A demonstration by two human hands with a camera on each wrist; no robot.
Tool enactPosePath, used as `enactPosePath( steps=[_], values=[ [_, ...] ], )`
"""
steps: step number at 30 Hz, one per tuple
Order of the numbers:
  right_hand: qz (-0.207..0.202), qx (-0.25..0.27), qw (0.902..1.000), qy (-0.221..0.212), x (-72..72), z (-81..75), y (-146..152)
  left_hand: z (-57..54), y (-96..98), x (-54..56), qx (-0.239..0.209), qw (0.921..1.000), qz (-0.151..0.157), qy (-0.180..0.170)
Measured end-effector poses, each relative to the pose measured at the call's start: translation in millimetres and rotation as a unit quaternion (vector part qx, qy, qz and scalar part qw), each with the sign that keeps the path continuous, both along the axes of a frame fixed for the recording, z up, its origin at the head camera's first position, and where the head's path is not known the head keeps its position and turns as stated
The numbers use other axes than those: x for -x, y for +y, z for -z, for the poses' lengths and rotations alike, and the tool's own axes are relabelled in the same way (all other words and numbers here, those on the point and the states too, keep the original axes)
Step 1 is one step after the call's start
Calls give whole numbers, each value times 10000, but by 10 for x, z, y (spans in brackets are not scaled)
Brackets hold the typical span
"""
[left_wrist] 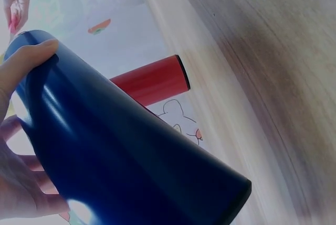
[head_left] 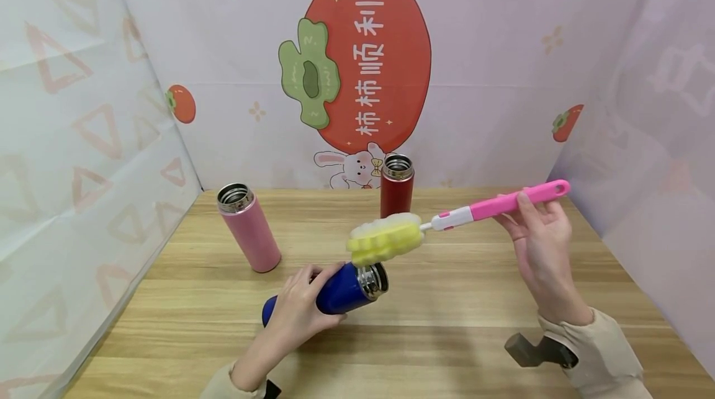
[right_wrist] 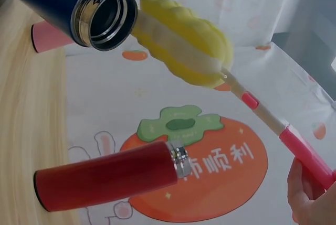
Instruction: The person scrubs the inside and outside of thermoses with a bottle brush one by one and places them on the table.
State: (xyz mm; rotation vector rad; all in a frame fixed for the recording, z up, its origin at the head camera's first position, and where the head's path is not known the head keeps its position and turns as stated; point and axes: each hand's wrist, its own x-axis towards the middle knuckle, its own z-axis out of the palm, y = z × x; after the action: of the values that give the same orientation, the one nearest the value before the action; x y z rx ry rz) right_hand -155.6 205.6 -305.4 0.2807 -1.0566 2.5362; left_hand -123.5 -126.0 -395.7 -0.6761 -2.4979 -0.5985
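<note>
My left hand (head_left: 304, 306) grips a blue thermos bottle (head_left: 341, 290) round its body. The bottle is tilted, its uncapped steel mouth (right_wrist: 107, 19) turned to the right. In my right hand (head_left: 542, 241) is the pink handle (head_left: 511, 202) of a bottle brush, pinched between thumb and fingers. The brush's yellow and white sponge head (head_left: 385, 237) is just above the blue bottle's mouth in the head view. From the right wrist view, the sponge is outside the mouth; whether they touch I cannot tell.
A pink bottle (head_left: 254, 231) without a lid stands on the wooden table (head_left: 447, 349) to the left. An open red bottle (head_left: 396, 191) stands at the back, behind the brush. Printed cloth (head_left: 491, 95) hangs along the back and sides.
</note>
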Motion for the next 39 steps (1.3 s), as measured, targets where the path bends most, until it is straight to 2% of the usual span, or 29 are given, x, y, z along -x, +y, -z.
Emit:
enactPosePath(
  steps=[8, 13, 21, 28, 33, 39],
  values=[
    [-460, 6, 9989, 3, -26, 9, 41, 8, 1, 35, -75, 9998, -150, -63],
    [-683, -85, 9976, 80, -38, 27, 91, 3, -9, 49, -224, 9994, -244, 30],
    [-831, -209, 9962, 164, -47, 47, 166, -16, -36, 55, -450, 9983, -306, 190],
    [-685, -486, 9962, 232, -54, 59, 198, -28, -58, 41, -712, 9969, -319, 97],
    [-557, -556, 9963, 352, -39, 66, 211, -49, -71, 26, -942, 9954, -179, 77],
    [-410, -562, 9957, 617, 9, 77, 212, -33, -86, 22, -1006, 9949, 82, 21]
  ],
)
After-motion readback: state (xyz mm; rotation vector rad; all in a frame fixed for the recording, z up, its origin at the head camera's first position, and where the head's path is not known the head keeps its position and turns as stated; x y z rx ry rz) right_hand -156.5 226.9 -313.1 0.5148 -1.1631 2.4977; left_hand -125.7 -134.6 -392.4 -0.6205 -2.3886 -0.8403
